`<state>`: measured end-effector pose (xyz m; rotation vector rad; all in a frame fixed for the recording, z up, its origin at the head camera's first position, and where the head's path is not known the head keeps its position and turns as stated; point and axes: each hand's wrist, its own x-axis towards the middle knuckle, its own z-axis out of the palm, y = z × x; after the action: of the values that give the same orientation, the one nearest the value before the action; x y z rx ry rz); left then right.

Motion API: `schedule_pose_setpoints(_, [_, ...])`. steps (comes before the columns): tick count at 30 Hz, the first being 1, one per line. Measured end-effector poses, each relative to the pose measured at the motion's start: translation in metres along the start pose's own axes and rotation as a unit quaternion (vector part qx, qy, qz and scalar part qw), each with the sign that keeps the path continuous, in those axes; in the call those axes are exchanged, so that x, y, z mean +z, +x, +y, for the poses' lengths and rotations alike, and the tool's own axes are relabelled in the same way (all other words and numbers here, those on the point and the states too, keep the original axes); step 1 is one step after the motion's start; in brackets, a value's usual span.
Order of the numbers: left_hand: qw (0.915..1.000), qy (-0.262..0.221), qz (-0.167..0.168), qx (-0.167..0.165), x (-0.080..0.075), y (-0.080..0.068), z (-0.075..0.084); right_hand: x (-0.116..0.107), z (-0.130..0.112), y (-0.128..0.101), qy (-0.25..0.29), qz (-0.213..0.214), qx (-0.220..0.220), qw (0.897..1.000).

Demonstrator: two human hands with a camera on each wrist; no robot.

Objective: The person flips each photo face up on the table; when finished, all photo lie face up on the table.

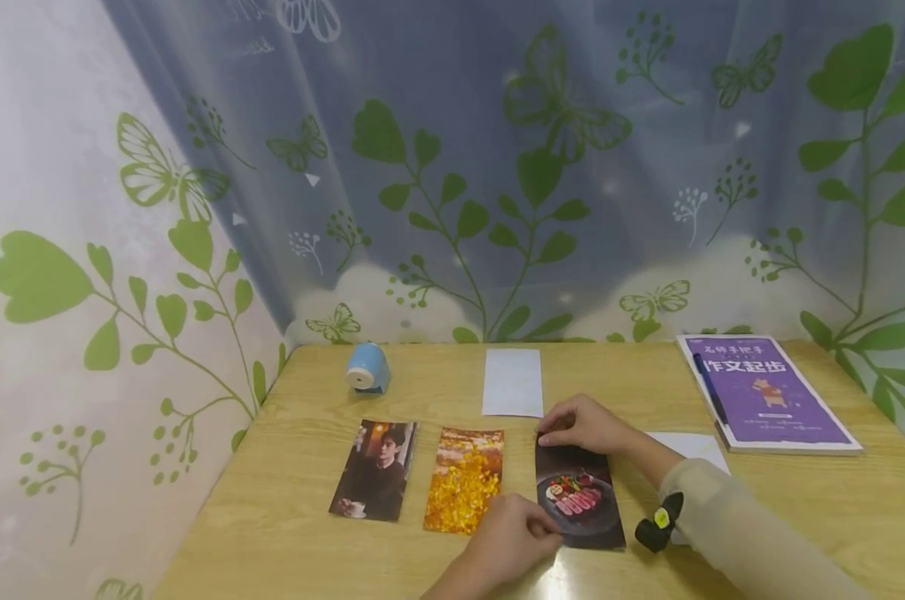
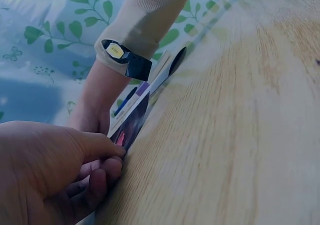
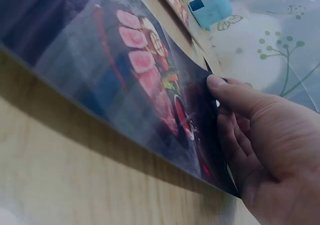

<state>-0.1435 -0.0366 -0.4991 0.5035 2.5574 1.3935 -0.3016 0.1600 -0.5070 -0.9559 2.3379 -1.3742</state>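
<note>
A dark photo card (image 1: 578,500) shows a plate of sliced meat and vegetables. My right hand (image 1: 589,427) pinches its far edge between thumb and fingers. At the near left corner, my left hand (image 1: 508,537) pinches the same photo card (image 2: 132,125). In the right wrist view the card (image 3: 140,80) is slightly bowed, with its long edge raised off the wood. Left of it lie a photo card of yellow foliage (image 1: 463,479) and one of a seated person (image 1: 375,471), side by side in a row.
A blue pencil sharpener (image 1: 367,368) stands at the back left of the wooden table (image 1: 272,483). A white card (image 1: 512,382) lies at the back middle. White paper (image 1: 692,450) lies partly under my right forearm. The purple book (image 1: 775,400) at the right bears a dark pen (image 1: 711,389).
</note>
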Motion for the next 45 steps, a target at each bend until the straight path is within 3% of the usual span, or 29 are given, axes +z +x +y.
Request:
schedule_pose_setpoints(5, [0.9995,0.022,0.014,0.017,0.0,0.001,0.001,0.004,-0.005,0.001,-0.029,0.007,-0.012,0.999])
schedule_pose_setpoints(18, [0.9994,0.005,0.016,0.03,-0.006,0.005,0.006,0.001,-0.005,0.0,-0.025,0.01,-0.007,1.0])
schedule_pose_setpoints(27, [0.9975,0.053,0.021,0.042,-0.004,0.013,0.021,-0.024,-0.01,-0.013,-0.015,-0.006,0.002,1.0])
schedule_pose_setpoints(34, [0.9988,0.038,-0.01,0.03,0.01,0.027,0.048,-0.051,-0.011,-0.044,-0.072,-0.013,0.022,0.997])
schedule_pose_setpoints(45, [0.994,0.075,-0.028,0.074,0.053,0.039,0.067,-0.096,-0.01,-0.106,-0.088,-0.028,0.065,0.994])
